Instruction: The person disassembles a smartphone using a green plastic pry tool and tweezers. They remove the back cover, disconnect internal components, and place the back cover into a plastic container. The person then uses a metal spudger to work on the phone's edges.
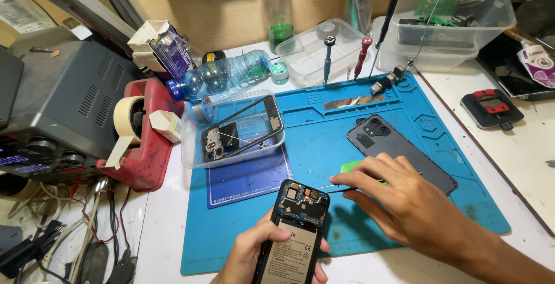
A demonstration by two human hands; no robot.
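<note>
Tweezers [338,189] are touching the opened phone [298,226] (its back cover [399,151] is lying beside, on the blue mat [324,128]); my right hand [399,194] is pinching them, my left hand [254,255] is gripping the phone.

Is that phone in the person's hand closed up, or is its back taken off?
Back off. The phone shows its bare circuit board and battery, and a dark back cover lies apart on the blue mat.

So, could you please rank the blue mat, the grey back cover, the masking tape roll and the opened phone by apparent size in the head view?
1. Blue mat, by far the largest.
2. Grey back cover and opened phone: alike; the phone is nearer the camera and cut off by the frame edge, so no ranking.
3. Masking tape roll, smallest.
</note>
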